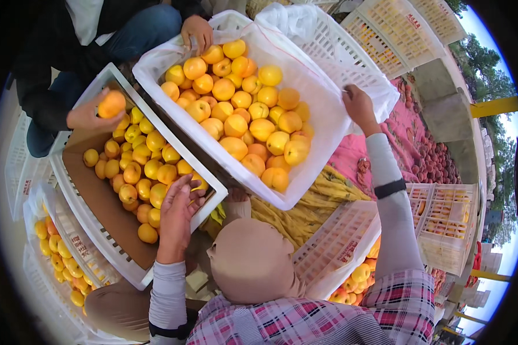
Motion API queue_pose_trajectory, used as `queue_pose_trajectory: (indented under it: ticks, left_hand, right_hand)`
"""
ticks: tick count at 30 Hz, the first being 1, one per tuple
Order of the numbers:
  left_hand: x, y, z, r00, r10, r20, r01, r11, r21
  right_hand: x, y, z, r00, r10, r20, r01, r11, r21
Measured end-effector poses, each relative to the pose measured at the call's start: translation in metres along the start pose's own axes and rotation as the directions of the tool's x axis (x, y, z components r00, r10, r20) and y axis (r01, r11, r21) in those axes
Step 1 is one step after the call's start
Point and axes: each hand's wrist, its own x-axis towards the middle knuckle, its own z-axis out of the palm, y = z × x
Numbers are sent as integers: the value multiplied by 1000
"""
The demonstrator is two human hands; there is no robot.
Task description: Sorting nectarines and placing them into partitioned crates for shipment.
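Note:
My left hand (177, 211) is over the near right corner of a cardboard-lined white plastic crate (134, 263). Its fingers are curled but apart, close to the yellow-orange stone fruits (144, 187) inside, and I see nothing held. At the upper right, my right hand (358, 103) pinches the edge of a white plastic liner (328, 125) at the side of a larger crate. More fruits (241, 112) of the same kind fill much of that lined crate. It stands tilted across the view, beside the cardboard-lined one.
Across from me, a co-worker's hand (197, 32) rests on the lined crate's rim; their other hand (86, 116) holds one fruit (111, 104). More fruit crates stand at the lower left (86, 246) and right (444, 224). Dark red fruits (436, 159) lie on pink cloth (349, 151).

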Motion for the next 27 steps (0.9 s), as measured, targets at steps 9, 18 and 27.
queue_pose_trajectory:
  ticks: [9, 18, 27]
  left_hand:
    - [-1, -3, -4, 999, 46, 12, -46, 999, 9]
    - [-10, 6, 0, 997, 57, 52, -58, 998, 6]
    - [-6, 18, 39, 903, -69, 424, 210, 932, -296]
  right_hand:
    - [-82, -118, 32, 700, -212, 682, 438, 882, -176]
    - [-79, -135, 14, 640, -392, 661, -735, -63, 675]
    - [-105, -237, 13, 679, -561, 473, -577, -10, 817]
